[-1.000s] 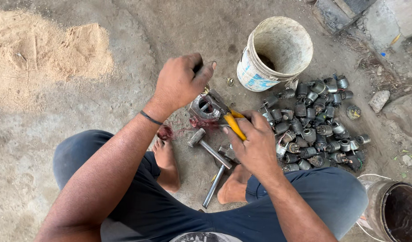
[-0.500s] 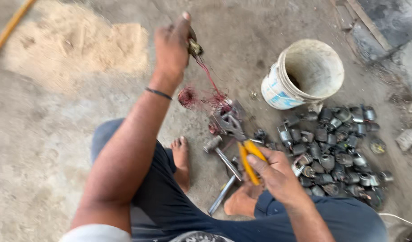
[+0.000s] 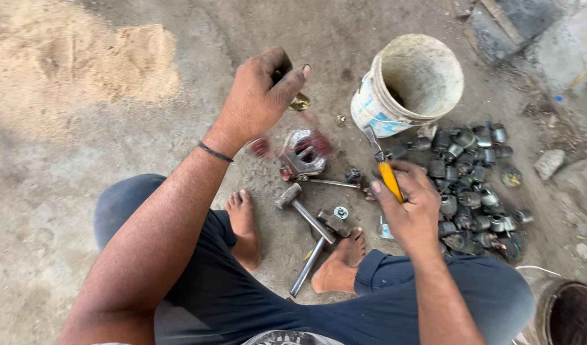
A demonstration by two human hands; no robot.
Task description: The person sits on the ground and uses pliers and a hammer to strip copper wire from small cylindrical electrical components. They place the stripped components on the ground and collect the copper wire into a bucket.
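I sit on a dirt floor with my bare feet in front of me. My left hand (image 3: 263, 96) is raised above the ground, fingers pinched on reddish copper wire (image 3: 316, 137) that blurs down to a small metal motor stator (image 3: 304, 153) on the floor. My right hand (image 3: 405, 201) grips yellow-handled pliers (image 3: 384, 167), their tip pointing up toward the bucket. A small hammer (image 3: 303, 211) and a metal rod (image 3: 308, 265) lie between my feet.
A dirty white plastic bucket (image 3: 386, 108) stands at the upper right. A pile of several dark metal motor parts (image 3: 475, 185) lies right of my right hand. A sand heap (image 3: 83, 61) is at the upper left; a dark round container (image 3: 571, 313) at the lower right.
My left hand has come back down from high up, still pulling the reddish wire off the stator. My right hand has turned the pliers so they point upward.
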